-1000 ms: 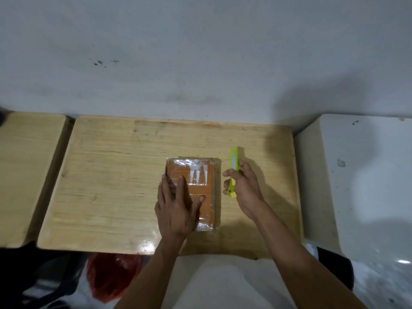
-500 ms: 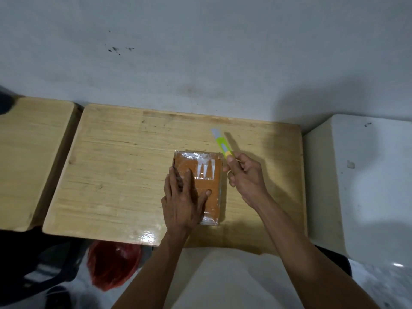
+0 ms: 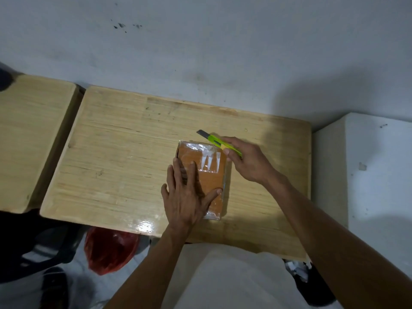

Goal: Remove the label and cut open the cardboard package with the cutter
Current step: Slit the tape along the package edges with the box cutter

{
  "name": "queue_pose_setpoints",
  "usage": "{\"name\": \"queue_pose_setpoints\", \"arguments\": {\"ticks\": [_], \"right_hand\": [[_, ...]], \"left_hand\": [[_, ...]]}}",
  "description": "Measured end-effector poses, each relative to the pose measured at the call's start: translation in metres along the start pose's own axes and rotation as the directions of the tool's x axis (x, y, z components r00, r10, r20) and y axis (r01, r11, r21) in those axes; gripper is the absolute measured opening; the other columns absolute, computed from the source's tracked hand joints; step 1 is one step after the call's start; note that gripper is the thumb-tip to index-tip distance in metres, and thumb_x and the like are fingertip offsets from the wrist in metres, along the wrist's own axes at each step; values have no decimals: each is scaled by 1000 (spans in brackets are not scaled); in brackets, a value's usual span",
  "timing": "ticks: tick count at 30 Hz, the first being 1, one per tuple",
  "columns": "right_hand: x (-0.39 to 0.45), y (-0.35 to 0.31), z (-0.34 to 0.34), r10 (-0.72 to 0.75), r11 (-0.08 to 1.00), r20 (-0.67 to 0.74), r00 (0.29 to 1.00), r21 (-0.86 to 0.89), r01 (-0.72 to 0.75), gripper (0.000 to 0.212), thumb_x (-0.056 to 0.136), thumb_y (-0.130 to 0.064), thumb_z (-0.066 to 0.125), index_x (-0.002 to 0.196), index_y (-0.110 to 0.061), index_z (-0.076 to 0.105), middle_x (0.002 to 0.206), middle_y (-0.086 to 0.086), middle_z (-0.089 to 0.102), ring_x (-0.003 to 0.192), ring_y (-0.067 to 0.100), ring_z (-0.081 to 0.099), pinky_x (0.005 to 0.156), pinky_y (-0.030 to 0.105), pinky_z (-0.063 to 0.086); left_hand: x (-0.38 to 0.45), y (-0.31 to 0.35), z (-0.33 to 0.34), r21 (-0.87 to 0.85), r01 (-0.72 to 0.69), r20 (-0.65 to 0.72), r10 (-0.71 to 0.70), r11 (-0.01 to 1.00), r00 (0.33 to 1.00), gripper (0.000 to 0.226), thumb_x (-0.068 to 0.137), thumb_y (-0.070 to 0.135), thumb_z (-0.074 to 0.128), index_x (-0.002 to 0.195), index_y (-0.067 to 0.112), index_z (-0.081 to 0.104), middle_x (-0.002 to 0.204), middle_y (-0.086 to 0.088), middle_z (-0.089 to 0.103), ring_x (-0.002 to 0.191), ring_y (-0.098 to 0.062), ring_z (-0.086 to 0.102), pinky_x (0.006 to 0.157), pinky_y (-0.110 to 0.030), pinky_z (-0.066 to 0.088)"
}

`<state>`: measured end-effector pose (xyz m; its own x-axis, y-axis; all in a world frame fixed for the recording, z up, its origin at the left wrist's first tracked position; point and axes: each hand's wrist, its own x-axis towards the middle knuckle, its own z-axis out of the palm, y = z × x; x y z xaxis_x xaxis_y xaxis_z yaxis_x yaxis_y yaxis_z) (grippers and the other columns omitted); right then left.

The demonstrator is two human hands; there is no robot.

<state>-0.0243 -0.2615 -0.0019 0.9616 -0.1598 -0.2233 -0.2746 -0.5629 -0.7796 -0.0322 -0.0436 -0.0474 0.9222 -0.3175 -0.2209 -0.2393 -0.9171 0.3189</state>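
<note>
Left hand (image 3: 189,195): yours lies flat and fully spread on the package, fingers pointing away from you, thumb out toward its right edge. It grips nothing; it only presses down.
Right hand (image 3: 247,161): closed around the cutter (image 3: 219,143), with the forefinger along the green body. The blade is out and points up-left, just past the package's far right corner; whether it touches the wrap you cannot tell.
Package (image 3: 205,175): a flat orange-brown cardboard slab, wrapped in clear glossy film, lying lengthwise near the middle of the table (image 3: 124,157), nearer your edge than the wall.
Label (image 3: 210,162): a pale patch on the top face, just beyond your left fingertips, apparently not yet lifted.
Handling: the package looks light and fairly stiff, so it will likely skate on the shiny wood unless your palm holds it. The film looks slippery and thin; the cardboard beneath should dent under hard pressure.
Where to hold: keep the flat hand on the near half, well clear of the blade's line.
</note>
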Motion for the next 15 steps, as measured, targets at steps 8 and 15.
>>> {"name": "queue_pose_setpoints", "arguments": {"ticks": [8,15], "right_hand": [[3,8,-7,-94,991,95,991,-86,102,41,101,-29,49,141,-39,48,134,-4,62,107,15,66,90,33,53],[16,8,-9,-179,925,176,968,-305,227,41,103,-30,45,142,-40,45,131,2,65,108,25,65,80,32,51]], "left_hand": [[0,1,2,-15,21,-14,-21,1000,1000,110,71,96,37,158,32,15,168,-12,-2,154,-33,5,111,-62,31],[0,3,0,-14,20,-7,-20,1000,1000,110,72,95,38,158,31,16,168,-12,-2,154,-33,5,108,-62,35]]}}
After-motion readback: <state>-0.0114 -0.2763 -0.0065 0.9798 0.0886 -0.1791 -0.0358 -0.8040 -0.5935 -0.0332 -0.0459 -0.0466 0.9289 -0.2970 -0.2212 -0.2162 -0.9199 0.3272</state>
